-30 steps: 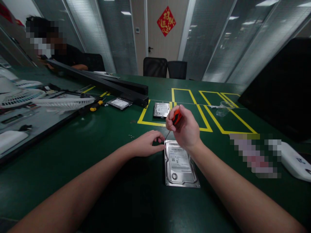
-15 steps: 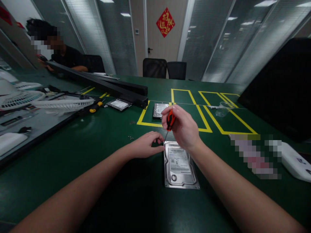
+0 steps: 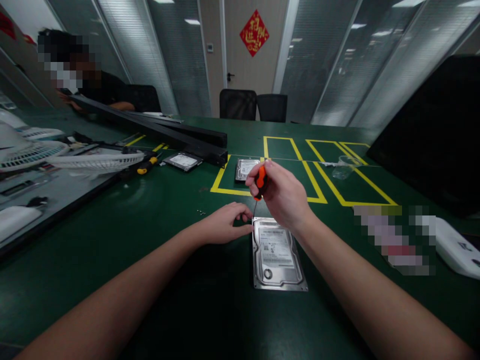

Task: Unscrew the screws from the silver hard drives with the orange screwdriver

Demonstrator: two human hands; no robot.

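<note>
A silver hard drive [image 3: 277, 255] lies label up on the green table. My right hand [image 3: 287, 197] is closed around the handle of an orange and black screwdriver [image 3: 261, 177]. Its thin shaft points down to the drive's far left corner, where the tip meets the drive; the screw there is too small to make out. At that same corner rests my left hand [image 3: 227, 225], thumb and forefinger apart, their tips against or close to the drive's left edge. Several tiny screws [image 3: 201, 212] are scattered beyond my left wrist.
Another hard drive [image 3: 245, 169] sits inside yellow tape, a third drive [image 3: 183, 161] left of it. A yellow-handled screwdriver [image 3: 147, 166], white fan grilles [image 3: 101, 161] and long black bars [image 3: 180, 135] lie left, near a seated person [image 3: 108, 90]. A clear cup [image 3: 343, 169] and black screen [image 3: 435, 135] stand right.
The screwdriver handle has turned a little in my right hand, showing more orange, and the fingers have shifted slightly. My left hand and the drive hold their places.
</note>
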